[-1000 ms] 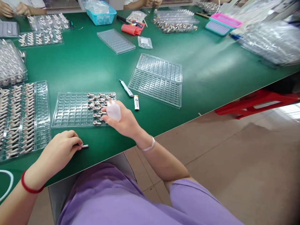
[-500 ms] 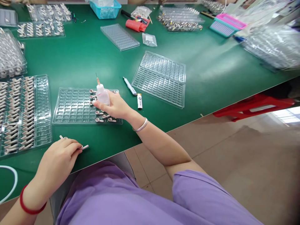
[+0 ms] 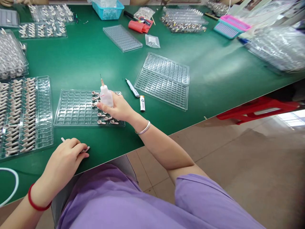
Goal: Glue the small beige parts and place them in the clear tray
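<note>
My right hand (image 3: 116,108) is wrapped round a white squeeze bottle (image 3: 106,96) whose thin needle tip points up. It is over the right side of a clear compartment tray (image 3: 73,108), where small white spoon-shaped parts (image 3: 102,122) lie in several pockets. Down by the table's front edge, my left hand (image 3: 68,156) is closed over a small white stick-like part (image 3: 87,149). Another white end (image 3: 63,139) pokes out behind its knuckles; whether both ends belong to one piece is hidden. Left of the tray, a larger tray (image 3: 44,114) carries rows of similar parts.
A white pen-like tube (image 3: 132,88) and a lighter (image 3: 142,103) lie right of my right hand. Beyond them are clear trays (image 3: 164,81). Farther back stand a blue basket (image 3: 108,13), a red pouch (image 3: 140,26) and plastic bags (image 3: 278,47). A red stool (image 3: 257,109) is beyond the table edge.
My left hand has shifted a little to the right, and its fingers now cover more of the white part. My right hand still grips the bottle, almost unmoved.
</note>
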A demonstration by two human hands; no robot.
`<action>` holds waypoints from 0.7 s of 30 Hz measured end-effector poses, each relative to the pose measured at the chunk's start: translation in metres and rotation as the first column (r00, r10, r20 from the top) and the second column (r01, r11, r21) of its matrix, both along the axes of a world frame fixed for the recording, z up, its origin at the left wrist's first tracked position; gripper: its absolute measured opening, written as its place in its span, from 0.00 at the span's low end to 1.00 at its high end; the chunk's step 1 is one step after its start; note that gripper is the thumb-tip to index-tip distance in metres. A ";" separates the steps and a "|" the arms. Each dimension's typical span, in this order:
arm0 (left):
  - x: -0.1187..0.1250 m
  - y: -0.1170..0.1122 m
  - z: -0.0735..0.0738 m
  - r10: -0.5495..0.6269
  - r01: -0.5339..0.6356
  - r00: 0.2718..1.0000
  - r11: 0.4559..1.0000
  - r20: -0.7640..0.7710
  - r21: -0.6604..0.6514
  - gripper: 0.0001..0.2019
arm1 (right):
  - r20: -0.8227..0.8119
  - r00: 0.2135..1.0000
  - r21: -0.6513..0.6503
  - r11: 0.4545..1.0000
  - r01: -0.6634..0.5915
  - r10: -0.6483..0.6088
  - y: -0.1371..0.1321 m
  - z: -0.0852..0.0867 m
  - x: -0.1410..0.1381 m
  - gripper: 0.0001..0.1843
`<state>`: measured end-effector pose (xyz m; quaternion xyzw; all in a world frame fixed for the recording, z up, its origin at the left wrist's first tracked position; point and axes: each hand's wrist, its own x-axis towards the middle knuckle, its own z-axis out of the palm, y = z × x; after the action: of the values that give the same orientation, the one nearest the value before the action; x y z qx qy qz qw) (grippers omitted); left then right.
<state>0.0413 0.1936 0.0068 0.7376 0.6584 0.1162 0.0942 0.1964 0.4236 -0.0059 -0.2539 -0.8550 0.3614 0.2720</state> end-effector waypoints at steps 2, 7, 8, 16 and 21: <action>0.001 0.000 0.001 0.002 -0.002 1.000 1.000 -0.007 0.012 0.14 | -0.028 0.999 -0.027 0.999 0.020 -0.021 0.001 0.001 0.002 0.21; 0.009 -0.009 0.010 0.053 -0.057 0.998 0.983 0.029 0.174 0.12 | -0.170 0.983 -0.162 0.986 0.047 -0.074 -0.010 0.010 0.015 0.21; 0.012 -0.013 0.012 0.079 -0.093 0.994 0.974 0.072 0.207 0.11 | -0.200 0.977 -0.199 0.979 0.030 -0.071 -0.018 0.013 0.019 0.20; 0.035 -0.065 0.009 0.511 -0.426 0.609 0.856 0.606 -0.294 0.12 | -0.229 0.939 -0.599 0.723 -0.345 0.258 -0.122 0.012 0.055 0.22; 0.036 -0.079 0.001 0.686 -0.430 0.300 0.718 0.663 -0.547 0.18 | -0.190 0.941 -0.598 0.727 -0.337 0.280 -0.153 -0.006 0.057 0.25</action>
<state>0.0774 0.1151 0.0080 0.2875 0.7529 0.3885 0.4467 0.2536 0.2701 -0.0117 -0.1676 -0.7050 0.6736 0.1456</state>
